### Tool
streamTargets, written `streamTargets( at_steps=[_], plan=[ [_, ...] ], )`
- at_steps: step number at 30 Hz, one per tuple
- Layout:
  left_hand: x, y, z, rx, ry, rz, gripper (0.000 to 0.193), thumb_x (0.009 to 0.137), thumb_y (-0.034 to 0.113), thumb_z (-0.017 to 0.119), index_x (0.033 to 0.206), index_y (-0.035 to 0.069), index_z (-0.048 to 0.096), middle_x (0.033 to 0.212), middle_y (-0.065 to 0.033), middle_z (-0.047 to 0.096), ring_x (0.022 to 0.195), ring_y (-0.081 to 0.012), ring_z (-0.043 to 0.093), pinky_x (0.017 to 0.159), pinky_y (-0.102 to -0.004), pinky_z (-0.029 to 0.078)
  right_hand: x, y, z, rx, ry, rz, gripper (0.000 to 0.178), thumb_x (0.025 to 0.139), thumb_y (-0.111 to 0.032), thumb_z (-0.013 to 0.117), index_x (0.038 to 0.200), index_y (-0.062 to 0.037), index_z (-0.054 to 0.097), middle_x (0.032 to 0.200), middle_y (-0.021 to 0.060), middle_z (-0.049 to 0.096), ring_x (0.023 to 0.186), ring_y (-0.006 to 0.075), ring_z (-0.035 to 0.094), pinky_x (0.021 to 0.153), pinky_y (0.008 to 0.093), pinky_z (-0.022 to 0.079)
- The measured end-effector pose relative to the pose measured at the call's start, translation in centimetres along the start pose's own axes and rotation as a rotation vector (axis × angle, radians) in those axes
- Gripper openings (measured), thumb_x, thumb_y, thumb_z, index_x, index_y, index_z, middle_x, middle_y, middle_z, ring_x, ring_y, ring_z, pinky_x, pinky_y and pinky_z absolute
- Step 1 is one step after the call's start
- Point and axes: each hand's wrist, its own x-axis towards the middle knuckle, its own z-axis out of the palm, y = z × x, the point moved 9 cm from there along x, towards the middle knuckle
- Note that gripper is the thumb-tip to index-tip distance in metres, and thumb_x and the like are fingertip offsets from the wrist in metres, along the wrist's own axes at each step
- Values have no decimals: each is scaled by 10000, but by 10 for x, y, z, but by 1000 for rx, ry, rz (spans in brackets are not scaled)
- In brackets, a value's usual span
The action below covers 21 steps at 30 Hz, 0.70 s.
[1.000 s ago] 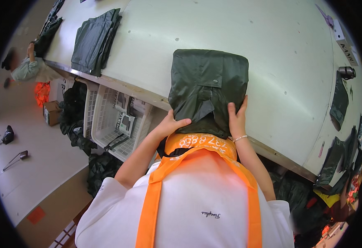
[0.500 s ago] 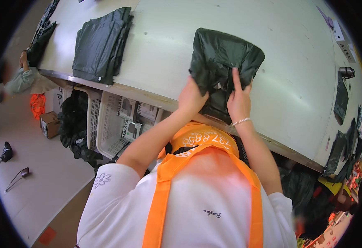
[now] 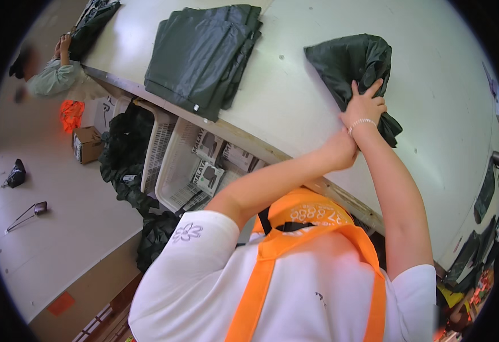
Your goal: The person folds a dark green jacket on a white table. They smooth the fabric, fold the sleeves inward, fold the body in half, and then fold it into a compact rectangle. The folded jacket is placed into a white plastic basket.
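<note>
R hand (image 3: 367,105) is on a dk grn cloth bundle (image 3: 346,60), thumb & forefinger spread over the gathered folds, other fingers bent; can't tell how tight the grip is. L hand (image 3: 340,151) is right up against the R wrist, fingers curled by the pale beaded bracelet (image 3: 363,121); can't tell if it pinches it. So hands are together, L just below R, forearms meeting at the wrist. Bundle sits on the white table (image 3: 432,97), mostly above & a bit L of R hand, wide part pointing away, w/ a short crumpled tail sticking out below R hand. Well L of both hands: a stack of flat dk grn folded cloths (image 3: 204,57), near table edge. Lower L of L hand, under the edge: white plastic crate (image 3: 172,191) w/ printed packets (image 3: 208,176) in it; just past that, a dk cloth heap (image 3: 127,142), then cardboard box (image 3: 88,144) & bright orange cloth (image 3: 71,114). Far L of hands, a co-worker's hand (image 3: 64,47) is at more dk cloth (image 3: 92,31). Nearer the body, below L hand: orange apron (image 3: 303,208) over white top (image 3: 204,251). Far R & lower than R hand: dk cloth pieces (image 3: 463,259) at the table's end.
</note>
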Motion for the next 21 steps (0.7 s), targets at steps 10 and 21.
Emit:
streamTargets(
  at_steps=[10,21],
  plan=[
    [-104,-204,-282,875,555,-507,503,822,295,622,1271,92,522,1329,-188,470,1256,-348,401,1022,-519,303,5,-5,-1,29,166,-226,680,804,-416,597,1422,-314,334,1476,326,66,1078,422,469,934,444,357],
    [-35,15,6,405,249,-69,407,809,277,629,1175,103,588,1263,-144,511,1222,-332,425,996,-522,329,-102,214,74,1566,-23,31,553,788,-220,713,1215,67,511,1200,139,585,1069,223,557,953,305,405]
  ],
)
